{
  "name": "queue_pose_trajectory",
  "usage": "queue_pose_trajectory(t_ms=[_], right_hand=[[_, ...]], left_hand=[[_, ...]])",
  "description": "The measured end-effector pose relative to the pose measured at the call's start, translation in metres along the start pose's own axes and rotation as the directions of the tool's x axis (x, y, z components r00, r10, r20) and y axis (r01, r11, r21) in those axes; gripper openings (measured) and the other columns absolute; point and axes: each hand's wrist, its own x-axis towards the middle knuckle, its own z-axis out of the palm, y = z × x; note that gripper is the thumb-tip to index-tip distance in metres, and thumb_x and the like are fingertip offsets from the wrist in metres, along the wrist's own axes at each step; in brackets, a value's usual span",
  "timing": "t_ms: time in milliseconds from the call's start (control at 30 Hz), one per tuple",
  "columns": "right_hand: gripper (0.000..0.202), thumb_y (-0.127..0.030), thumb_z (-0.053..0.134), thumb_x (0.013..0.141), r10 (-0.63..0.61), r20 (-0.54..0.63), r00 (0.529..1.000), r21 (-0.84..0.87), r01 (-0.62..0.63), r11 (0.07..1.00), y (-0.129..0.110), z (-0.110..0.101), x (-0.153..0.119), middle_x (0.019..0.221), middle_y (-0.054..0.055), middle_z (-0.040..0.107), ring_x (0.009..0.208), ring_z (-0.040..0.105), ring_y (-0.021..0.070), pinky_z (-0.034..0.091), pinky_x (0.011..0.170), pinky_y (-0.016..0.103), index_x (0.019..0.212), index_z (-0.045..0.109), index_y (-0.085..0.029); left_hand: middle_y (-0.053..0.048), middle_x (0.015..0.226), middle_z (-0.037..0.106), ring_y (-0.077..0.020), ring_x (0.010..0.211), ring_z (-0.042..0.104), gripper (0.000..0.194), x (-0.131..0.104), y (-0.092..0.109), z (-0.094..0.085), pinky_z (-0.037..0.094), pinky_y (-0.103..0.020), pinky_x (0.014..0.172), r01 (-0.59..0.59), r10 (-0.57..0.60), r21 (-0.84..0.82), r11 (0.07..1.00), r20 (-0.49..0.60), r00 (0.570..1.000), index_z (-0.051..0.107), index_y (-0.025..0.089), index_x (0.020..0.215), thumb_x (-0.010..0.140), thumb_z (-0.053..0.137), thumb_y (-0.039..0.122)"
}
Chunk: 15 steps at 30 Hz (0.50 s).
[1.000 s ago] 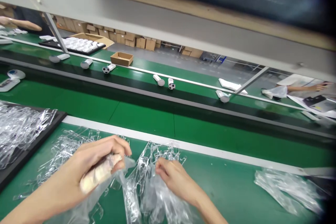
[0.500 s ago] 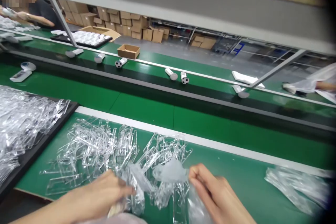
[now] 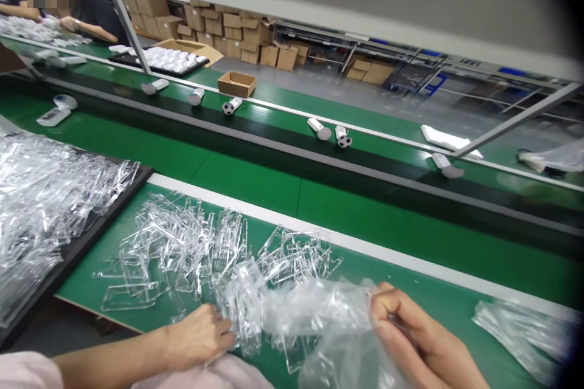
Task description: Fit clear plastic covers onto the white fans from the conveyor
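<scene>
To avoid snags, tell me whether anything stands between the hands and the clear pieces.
The bag gripped by the right hand spreads between that hand and the clear pieces. Nothing visible stands between the left hand and the nearest pieces.

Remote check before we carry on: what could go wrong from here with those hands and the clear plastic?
The right hand grips the clear bag, which overlaps the loose clear pieces in this view; pulling it might drag some along. One clear frame lies close to the near edge of the green table, so a sweep of the left hand could knock it off. Both bag and pieces are see-through, so a stray piece might be missed.
</scene>
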Motion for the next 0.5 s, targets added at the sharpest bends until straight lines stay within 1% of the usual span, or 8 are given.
queue_pose_trajectory(t_ms=[67,133,167,200,267,333,400,500], right_hand=[[0.022,-0.038,0.045,0.086,0.030,-0.040,0.999,0.054,-0.028,0.998,0.001,0.003,0.003,0.067,0.001,0.052,0.061,0.052,0.0147,0.044,0.049,0.021,0.070,0.052,-0.025],[0.021,-0.037,0.045,0.086,0.072,-0.054,0.996,0.093,-0.067,0.993,0.002,0.010,0.006,0.069,0.001,0.051,0.061,0.051,0.0144,0.042,0.051,0.022,0.070,0.051,-0.024],[0.020,-0.036,0.045,0.086,0.082,-0.046,0.996,0.102,-0.077,0.992,0.003,0.015,0.006,0.070,0.001,0.051,0.061,0.049,0.0139,0.042,0.051,0.022,0.071,0.051,-0.024],[0.019,-0.034,0.044,0.086,0.081,-0.034,0.996,0.102,-0.077,0.992,0.003,0.020,0.006,0.070,0.000,0.051,0.061,0.049,0.0134,0.042,0.052,0.022,0.071,0.050,-0.024],[0.017,-0.031,0.042,0.086,0.039,0.001,0.999,0.086,-0.039,0.995,0.002,0.030,0.006,0.069,0.000,0.051,0.061,0.049,0.0128,0.043,0.054,0.023,0.072,0.049,-0.023],[0.015,-0.026,0.041,0.085,-0.024,0.024,0.999,0.051,0.022,0.998,0.000,0.040,0.006,0.070,-0.001,0.053,0.061,0.050,0.0122,0.043,0.055,0.023,0.073,0.048,-0.023],[0.013,-0.021,0.040,0.084,-0.083,0.020,0.996,-0.006,0.083,0.997,-0.004,0.047,0.005,0.071,-0.002,0.054,0.059,0.050,0.0108,0.041,0.053,0.021,0.074,0.048,-0.024],[0.014,-0.016,0.038,0.082,-0.140,-0.010,0.990,-0.095,0.138,0.986,-0.007,0.053,0.002,0.071,-0.003,0.053,0.055,0.048,0.0092,0.038,0.051,0.020,0.076,0.046,-0.025]], left_hand=[[-0.002,0.069,0.061,-0.0157,0.053,0.052,0.010,0.000,0.005,-0.016,0.028,-0.029,0.053,0.045,-0.051,-0.075,0.996,-0.077,0.996,0.050,0.018,0.078,0.084,0.044,0.015],[-0.001,0.071,0.061,-0.0143,0.054,0.053,0.011,-0.001,0.008,-0.045,0.031,-0.028,0.055,0.127,-0.177,-0.261,0.957,-0.176,0.968,0.051,0.019,0.084,0.085,0.041,0.015],[0.000,0.072,0.061,-0.0135,0.055,0.053,0.012,-0.001,0.008,-0.063,0.032,-0.027,0.056,0.168,-0.263,-0.386,0.907,-0.210,0.942,0.051,0.019,0.086,0.085,0.040,0.015],[0.000,0.073,0.061,-0.0125,0.057,0.053,0.012,-0.001,0.007,-0.082,0.033,-0.026,0.057,0.204,-0.360,-0.528,0.824,-0.212,0.909,0.052,0.020,0.086,0.085,0.040,0.016],[0.001,0.071,0.058,-0.0116,0.062,0.052,0.012,-0.002,0.002,-0.120,0.035,-0.023,0.058,0.228,-0.515,-0.766,0.601,-0.153,0.843,0.053,0.020,0.081,0.086,0.041,0.020],[0.002,0.069,0.055,-0.0112,0.063,0.049,0.015,-0.001,-0.004,-0.148,0.036,-0.022,0.058,0.195,-0.590,-0.893,0.406,-0.093,0.802,0.053,0.019,0.075,0.085,0.044,0.025],[0.003,0.066,0.052,-0.0106,0.062,0.046,0.016,-0.001,-0.008,-0.165,0.035,-0.022,0.057,0.150,-0.599,-0.938,0.312,-0.072,0.797,0.053,0.018,0.072,0.083,0.050,0.029],[0.004,0.064,0.049,-0.0098,0.060,0.042,0.016,0.001,-0.011,-0.175,0.033,-0.022,0.057,0.113,-0.598,-0.953,0.281,-0.082,0.797,0.054,0.018,0.070,0.081,0.055,0.030]])
